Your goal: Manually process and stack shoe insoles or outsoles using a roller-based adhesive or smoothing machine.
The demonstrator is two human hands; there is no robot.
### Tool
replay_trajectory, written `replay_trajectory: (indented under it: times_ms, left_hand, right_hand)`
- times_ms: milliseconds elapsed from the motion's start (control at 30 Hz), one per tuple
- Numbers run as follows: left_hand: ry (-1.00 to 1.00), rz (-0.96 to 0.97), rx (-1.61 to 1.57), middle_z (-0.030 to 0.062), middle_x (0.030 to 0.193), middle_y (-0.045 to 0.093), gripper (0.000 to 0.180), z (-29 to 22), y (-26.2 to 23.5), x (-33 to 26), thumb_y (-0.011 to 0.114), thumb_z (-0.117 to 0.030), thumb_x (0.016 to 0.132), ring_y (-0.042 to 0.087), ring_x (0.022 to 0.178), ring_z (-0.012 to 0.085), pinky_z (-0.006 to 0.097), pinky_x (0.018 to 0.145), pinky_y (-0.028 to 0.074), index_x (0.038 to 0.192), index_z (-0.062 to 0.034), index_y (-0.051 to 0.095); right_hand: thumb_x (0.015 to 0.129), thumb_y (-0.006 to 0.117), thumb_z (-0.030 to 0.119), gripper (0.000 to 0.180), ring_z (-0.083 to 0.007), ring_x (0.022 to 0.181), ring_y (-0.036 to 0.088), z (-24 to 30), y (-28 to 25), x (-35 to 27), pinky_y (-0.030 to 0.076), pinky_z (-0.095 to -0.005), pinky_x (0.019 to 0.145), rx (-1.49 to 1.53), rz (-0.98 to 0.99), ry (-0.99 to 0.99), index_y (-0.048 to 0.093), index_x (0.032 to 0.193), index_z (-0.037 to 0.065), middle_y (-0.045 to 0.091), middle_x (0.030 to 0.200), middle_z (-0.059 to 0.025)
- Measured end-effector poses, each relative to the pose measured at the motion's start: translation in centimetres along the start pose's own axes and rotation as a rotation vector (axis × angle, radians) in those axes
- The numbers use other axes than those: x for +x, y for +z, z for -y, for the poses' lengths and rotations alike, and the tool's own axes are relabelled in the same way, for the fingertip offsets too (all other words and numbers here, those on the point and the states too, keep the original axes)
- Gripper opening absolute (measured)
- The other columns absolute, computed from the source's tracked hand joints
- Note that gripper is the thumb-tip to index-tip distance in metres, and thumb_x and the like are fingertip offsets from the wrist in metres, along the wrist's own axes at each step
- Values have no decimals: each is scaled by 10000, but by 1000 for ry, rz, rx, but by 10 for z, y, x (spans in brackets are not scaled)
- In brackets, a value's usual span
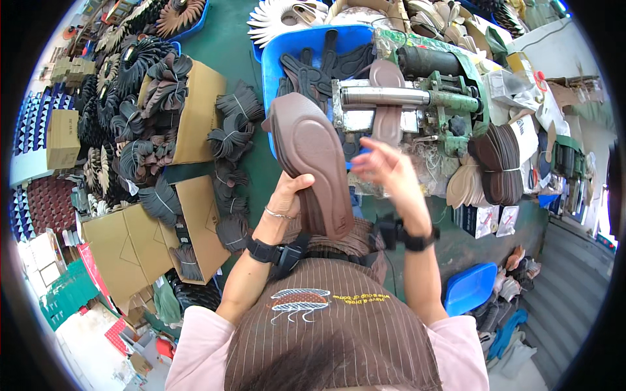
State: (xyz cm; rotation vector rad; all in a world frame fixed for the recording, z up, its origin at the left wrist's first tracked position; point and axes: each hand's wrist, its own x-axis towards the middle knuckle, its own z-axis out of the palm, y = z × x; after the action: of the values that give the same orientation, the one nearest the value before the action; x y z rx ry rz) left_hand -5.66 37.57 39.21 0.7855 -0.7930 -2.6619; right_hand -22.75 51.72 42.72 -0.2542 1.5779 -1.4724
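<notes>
My left hand (pixel 290 195) grips a stack of brown shoe insoles (pixel 312 159), held upright in front of my chest, heel end down. My right hand (pixel 385 169) hovers just right of the stack with fingers spread, holding nothing. Beyond the hands stands a green machine (pixel 450 98) with a steel roller (pixel 385 96); one brown insole (pixel 387 107) lies under that roller. A blue tub (pixel 270 62) with dark sole pieces sits behind the stack.
Cardboard boxes (pixel 202 98) with bundles of dark soles (pixel 163 85) fill the left side. A tied bundle of dark brown insoles (pixel 499 163) leans right of the machine. A blue stool (pixel 469 287) stands at lower right on the green floor (pixel 228 39).
</notes>
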Motion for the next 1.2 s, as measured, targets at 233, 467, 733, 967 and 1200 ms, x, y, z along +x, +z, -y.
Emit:
replay_trajectory:
  times_ms: [233, 467, 733, 967, 1200]
  left_hand:
    - [121, -54, 212, 111, 1251, 552, 807, 4, 19, 4, 854, -171, 675, 540, 1143, 204, 344, 975, 449, 1333, 14, 427]
    - [147, -30, 203, 100, 1243, 554, 721, 9, 37, 5, 786, -76, 715, 531, 1148, 201, 343, 996, 423, 1334, 17, 429]
    - [69, -55, 47, 136, 1181, 583, 607, 8, 5, 8, 714, -76, 759, 607, 1056, 251, 382, 931, 506, 1293, 19, 441]
    - [-46, -30, 55, 174, 1222, 567, 599, -3, -5, 7, 642, -111, 787, 605, 1081, 299, 418, 939, 516, 1319, 40, 412]
    - [-55, 14, 144, 114, 1169, 586, 631, -3, 7, 4, 706, -131, 742, 614, 1041, 235, 349, 911, 514, 1304, -3, 448]
  right_hand:
    - [624, 864, 194, 789, -172, 927, 579, 1, 37, -26, 498, -317, 806, -355, -97, -210, 483, 1294, 23, 600, 1008, -92]
    - [724, 753, -63, 564, -141, 1017, 600, -11, 25, -26, 488, -280, 904, 147, -155, -339, 522, 1235, -2, 634, 1104, -72]
    - [790, 680, -84, 235, -107, 937, 608, -49, -34, -39, 490, -255, 846, 202, -245, -154, 628, 1002, 2, 663, 977, -47]
    - [822, 670, -25, 240, -132, 944, 613, -44, -59, 26, 471, -288, 880, 313, -182, -231, 601, 1052, -12, 663, 1040, -67]
    - [849, 670, 26, 283, -145, 828, 649, -81, -52, 8, 519, -266, 756, 284, -364, -59, 574, 1106, -46, 681, 981, -102]
